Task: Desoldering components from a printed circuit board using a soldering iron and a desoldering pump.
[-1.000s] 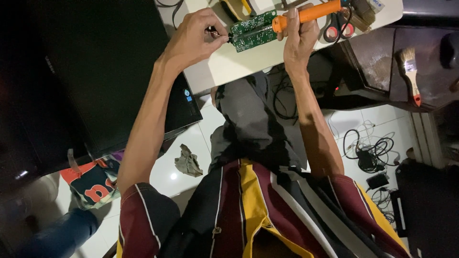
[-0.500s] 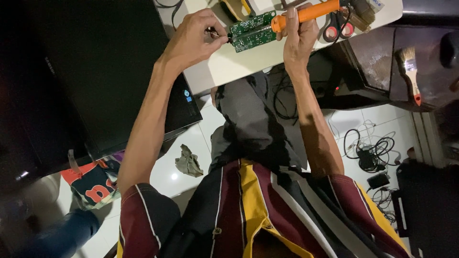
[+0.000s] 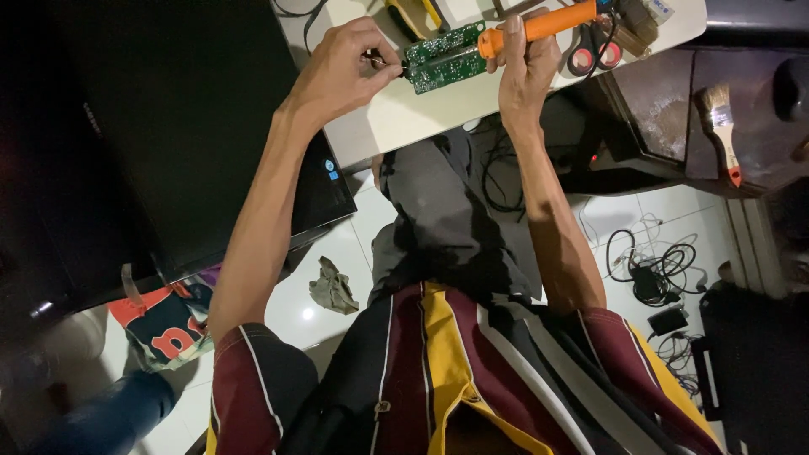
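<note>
**Circuit board held for soldering**

The green circuit board (image 3: 444, 57) lies on the pale bench (image 3: 438, 105). The left hand (image 3: 341, 67) pinches a thin piece at the board's left edge, likely steadying it. The right hand (image 3: 527, 63), at the board's right end, is clenched around an orange-handled soldering iron (image 3: 539, 24) angled onto the board. Red-handled scissors (image 3: 594, 55) lie right of the board. No container shows.

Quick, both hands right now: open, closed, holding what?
Left hand: closed, pinching a thin tool tip against the green board.
Right hand: closed on the orange-handled iron.
</note>
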